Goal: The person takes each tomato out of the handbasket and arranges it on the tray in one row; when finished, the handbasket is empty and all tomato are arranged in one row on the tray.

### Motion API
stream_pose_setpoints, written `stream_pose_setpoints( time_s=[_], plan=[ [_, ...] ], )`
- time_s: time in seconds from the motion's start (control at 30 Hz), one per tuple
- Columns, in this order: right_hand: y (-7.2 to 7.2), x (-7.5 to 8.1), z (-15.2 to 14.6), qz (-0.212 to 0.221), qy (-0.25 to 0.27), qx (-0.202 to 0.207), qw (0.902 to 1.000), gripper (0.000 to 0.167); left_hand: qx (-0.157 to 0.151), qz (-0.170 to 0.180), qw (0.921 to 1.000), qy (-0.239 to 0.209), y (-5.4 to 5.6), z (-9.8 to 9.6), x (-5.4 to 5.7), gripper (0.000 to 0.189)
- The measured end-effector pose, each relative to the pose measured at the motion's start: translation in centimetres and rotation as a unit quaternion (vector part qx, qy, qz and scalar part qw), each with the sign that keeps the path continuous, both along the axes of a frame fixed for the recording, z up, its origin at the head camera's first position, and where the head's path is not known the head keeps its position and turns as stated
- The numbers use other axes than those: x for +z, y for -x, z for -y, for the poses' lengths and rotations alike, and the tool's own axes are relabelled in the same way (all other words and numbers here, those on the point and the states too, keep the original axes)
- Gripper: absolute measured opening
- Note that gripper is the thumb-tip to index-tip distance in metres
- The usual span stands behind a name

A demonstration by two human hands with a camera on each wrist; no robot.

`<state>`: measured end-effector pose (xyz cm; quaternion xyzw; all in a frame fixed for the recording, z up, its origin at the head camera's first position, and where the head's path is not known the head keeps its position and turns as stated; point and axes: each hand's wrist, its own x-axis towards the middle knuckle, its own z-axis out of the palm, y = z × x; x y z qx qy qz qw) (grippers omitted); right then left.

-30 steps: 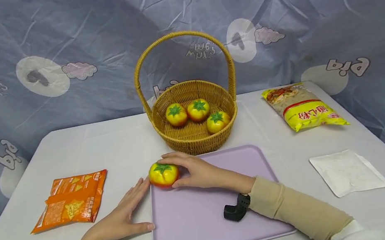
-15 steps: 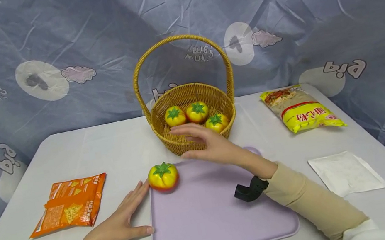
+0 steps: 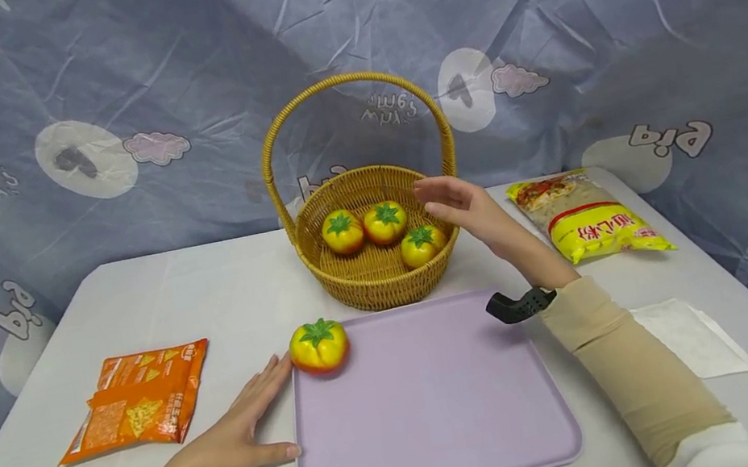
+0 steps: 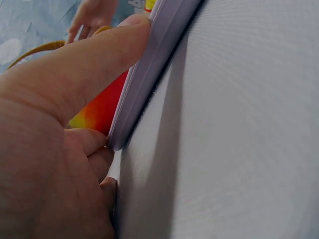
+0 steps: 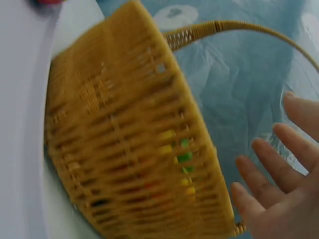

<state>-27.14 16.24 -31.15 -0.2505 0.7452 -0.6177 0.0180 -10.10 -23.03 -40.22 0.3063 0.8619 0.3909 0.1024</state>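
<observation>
My left hand lies at the left edge of the lilac tray, fingers extended. Its thumb touches the tray rim, and the fingertips reach the back left corner beside a yellow-red, tomato-like fruit with green leaves. My right hand hovers at the right side of the wicker basket, close to the handle's base. Its spread fingers hold nothing in the right wrist view. Inside the basket sit three similar fruits. The basket wall partly hides them in the right wrist view.
An orange snack bag lies on the left of the white table. To the right are a yellow pasta bag and a flat white packet, partly covered by my right sleeve. A patterned blue-grey cloth hangs behind.
My right hand has let go of the fruit at the tray's back left corner and moved up and right, past the basket's front to its right side. The left hand stays put.
</observation>
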Motion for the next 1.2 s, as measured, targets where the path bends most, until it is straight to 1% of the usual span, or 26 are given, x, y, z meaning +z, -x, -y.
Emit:
stream_pose_setpoints(
  time_s=[0.07, 0.13, 0.2, 0.3, 0.37, 0.43, 0.53, 0.6, 0.67, 0.73, 0.87, 0.9, 1.0, 1.07, 1.1, 1.2],
  plan=[
    [0.6, -0.2, -0.6, 0.005, -0.047, 0.003, 0.9989, 0.045, 0.003, 0.001, 1.0, 0.0, -0.1, 0.0, -0.1, 0.102],
    [1.0, -0.3, -1.0, 0.007, -0.091, 0.017, 0.9957, 0.046, 0.004, 0.003, 1.0, 0.001, -0.3, 0.0, -0.2, 0.101],
    [1.3, -0.3, -1.1, 0.005, -0.137, 0.035, 0.99, 0.048, 0.004, 0.003, 1.0, 0.001, -0.5, 0.0, -0.4, 0.1],
    [1.7, -0.2, -1.2, -0.001, -0.19, 0.069, 0.9793, 0.049, 0.003, 0.0, 1.0, -0.001, -0.6, 0.0, -0.6, 0.099],
    [1.9, -0.1, -1.1, -0.014, -0.227, 0.089, 0.9696, 0.049, 0.002, -0.002, 1.0, -0.003, -0.6, 0.1, -0.6, 0.099],
    [2.1, 0.1, -1.0, -0.029, -0.266, 0.105, 0.9576, 0.049, 0.003, -0.002, 1.0, -0.002, -0.6, 0.1, -0.7, 0.099],
    [2.3, 0.6, -0.7, -0.053, -0.325, 0.116, 0.9371, 0.048, 0.004, -0.001, 1.0, -0.002, -0.5, 0.1, -0.6, 0.099],
    [2.3, 0.9, -0.4, -0.064, -0.357, 0.116, 0.9248, 0.048, 0.004, -0.002, 1.0, -0.001, -0.4, 0.1, -0.6, 0.099],
    [2.4, 1.1, 0.0, -0.074, -0.379, 0.113, 0.9155, 0.047, 0.003, -0.004, 1.0, -0.002, -0.4, 0.1, -0.6, 0.099],
    [2.5, 1.1, 0.4, -0.081, -0.396, 0.11, 0.9083, 0.046, 0.003, -0.005, 1.0, -0.002, -0.3, 0.1, -0.6, 0.099],
    [2.6, 0.8, 1.0, -0.079, -0.417, 0.113, 0.8985, 0.044, 0.005, -0.002, 1.0, 0.0, -0.2, 0.1, -0.5, 0.099],
    [2.6, 0.7, 1.1, -0.077, -0.419, 0.114, 0.8975, 0.044, 0.006, -0.001, 1.0, 0.001, -0.2, 0.1, -0.5, 0.099],
    [2.7, 0.5, 1.5, -0.082, -0.426, 0.121, 0.8929, 0.046, 0.008, 0.002, 1.0, 0.003, -0.1, -0.1, -0.5, 0.099],
    [2.8, 0.5, 1.8, -0.09, -0.433, 0.13, 0.8876, 0.048, 0.01, 0.003, 0.9999, 0.004, 0.0, -0.1, -0.4, 0.1],
    [2.9, 0.5, 2.0, -0.097, -0.438, 0.136, 0.8835, 0.05, 0.01, 0.003, 0.9999, 0.004, 0.0, -0.1, -0.4, 0.1],
    [3.0, 0.5, 2.5, -0.11, -0.46, 0.157, 0.8669, 0.051, 0.011, 0.003, 0.9999, 0.005, 0.1, -0.1, -0.4, 0.1]
  ],
)
